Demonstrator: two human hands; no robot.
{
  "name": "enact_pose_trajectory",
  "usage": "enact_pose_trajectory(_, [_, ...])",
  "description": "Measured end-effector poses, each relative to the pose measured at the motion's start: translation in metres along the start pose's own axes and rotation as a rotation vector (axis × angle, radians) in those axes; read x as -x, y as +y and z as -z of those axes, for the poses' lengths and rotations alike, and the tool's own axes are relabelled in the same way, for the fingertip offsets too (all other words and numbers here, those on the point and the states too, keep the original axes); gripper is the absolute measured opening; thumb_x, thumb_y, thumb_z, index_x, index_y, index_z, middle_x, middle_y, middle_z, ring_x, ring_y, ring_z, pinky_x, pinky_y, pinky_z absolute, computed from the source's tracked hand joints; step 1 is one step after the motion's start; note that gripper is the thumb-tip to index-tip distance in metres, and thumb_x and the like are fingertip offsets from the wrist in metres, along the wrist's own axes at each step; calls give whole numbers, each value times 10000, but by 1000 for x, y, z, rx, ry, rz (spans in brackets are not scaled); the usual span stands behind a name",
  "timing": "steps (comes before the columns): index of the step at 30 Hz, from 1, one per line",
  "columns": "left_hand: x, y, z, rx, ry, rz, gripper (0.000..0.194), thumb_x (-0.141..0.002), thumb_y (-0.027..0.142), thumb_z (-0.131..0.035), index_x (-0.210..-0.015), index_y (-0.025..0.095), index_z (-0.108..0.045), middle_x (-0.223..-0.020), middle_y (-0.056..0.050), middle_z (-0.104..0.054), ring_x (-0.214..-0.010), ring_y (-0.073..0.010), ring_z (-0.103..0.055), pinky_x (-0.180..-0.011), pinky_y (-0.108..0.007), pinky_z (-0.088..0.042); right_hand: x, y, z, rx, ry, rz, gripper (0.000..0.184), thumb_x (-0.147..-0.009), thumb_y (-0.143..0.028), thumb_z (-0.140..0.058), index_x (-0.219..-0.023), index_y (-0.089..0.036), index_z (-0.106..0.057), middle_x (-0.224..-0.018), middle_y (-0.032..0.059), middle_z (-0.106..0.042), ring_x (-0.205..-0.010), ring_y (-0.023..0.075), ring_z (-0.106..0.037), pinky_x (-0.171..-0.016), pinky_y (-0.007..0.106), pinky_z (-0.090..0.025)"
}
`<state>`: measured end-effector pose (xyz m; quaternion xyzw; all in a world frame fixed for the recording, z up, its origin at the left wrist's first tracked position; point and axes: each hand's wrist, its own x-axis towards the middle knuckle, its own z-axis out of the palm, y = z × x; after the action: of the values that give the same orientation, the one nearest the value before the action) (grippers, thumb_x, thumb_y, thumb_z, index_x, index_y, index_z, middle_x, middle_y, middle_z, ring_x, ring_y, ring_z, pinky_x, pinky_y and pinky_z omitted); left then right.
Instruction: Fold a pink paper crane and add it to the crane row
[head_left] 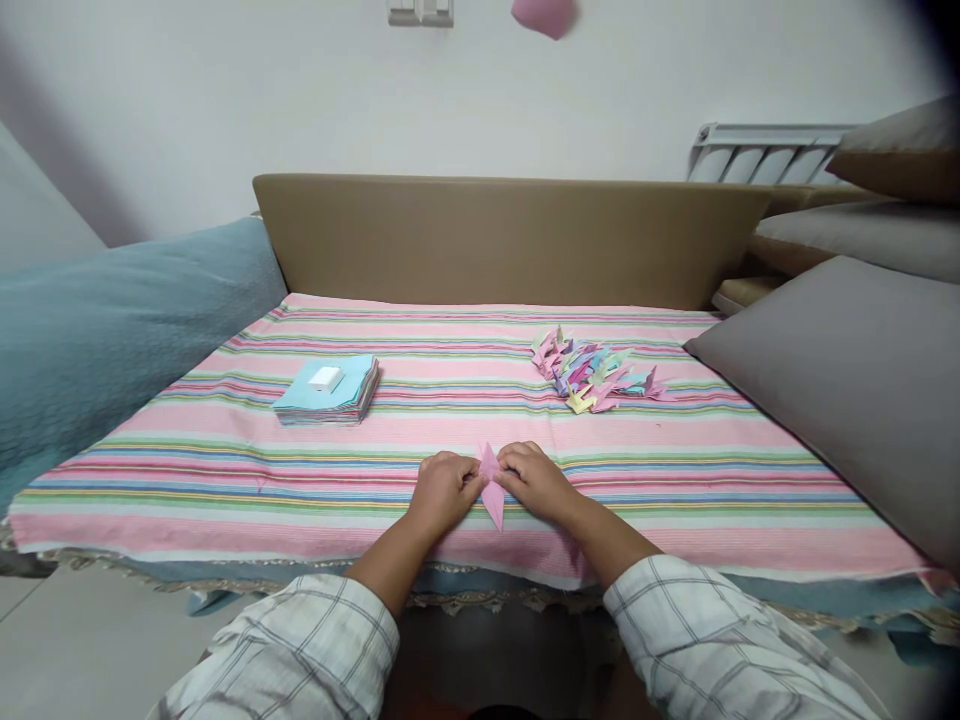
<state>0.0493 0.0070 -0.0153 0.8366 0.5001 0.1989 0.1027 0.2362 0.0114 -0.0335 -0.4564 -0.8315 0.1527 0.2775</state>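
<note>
Cloth (300,520) edge runs below both hands, bare stripes beyond; left (444,492) and right hand (534,480) pinch my pink paper (491,490) between them.

Seat covering: a pink cloth with multicoloured stripes (187,480), spread flat. Lace-edged blue fabric (780,592) shows below its front edge. Rear: a smooth brown backrest (495,240), upright along the cloth's far edge. Left side: a textured light-blue fabric cover (135,320). Right side: a large plain grey cushion (840,400), tilted; two grey-and-brown cushions (862,232) sit behind it, one above the other. Behind the backrest, at right: a white metal radiator (776,135). White wall (225,100): fitted with a white switch plate (421,12); a pink shape (545,14) appears to its right, partly cut off. Floor (75,620): pale grey, lower left.
</note>
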Motion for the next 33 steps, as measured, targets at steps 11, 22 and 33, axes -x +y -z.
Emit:
enact_pose_trajectory(11, [-2,-7,-5,87,58,-19,243,-836,299,-512,-669,200,-658,-1027,-34,-689,-913,-194,-593,-854,-348,-405,-3,-7,0,28,-13,-84,93,-852,-255,-543,-809,-189,-593,-910,41,-602,-887,179,-498,-826,320,-378])
enact_pose_trajectory(22, [-6,-2,-7,83,95,66,225,-786,243,-542,-580,198,-617,-875,-28,-719,-850,-185,-611,-810,-292,-404,-6,-13,-7,68,60,-204,101,-813,-234,-561,-735,-184,-600,-847,34,-583,-843,172,-483,-792,287,-352])
enact_pose_trajectory(33, [-4,0,-7,36,102,134,121,-774,293,-580,-845,210,-632,-798,-21,-669,-827,-197,-573,-739,-291,-382,-5,-11,-10,24,105,-229,165,-766,-222,-572,-928,-192,-577,-910,33,-603,-863,184,-489,-797,301,-364])
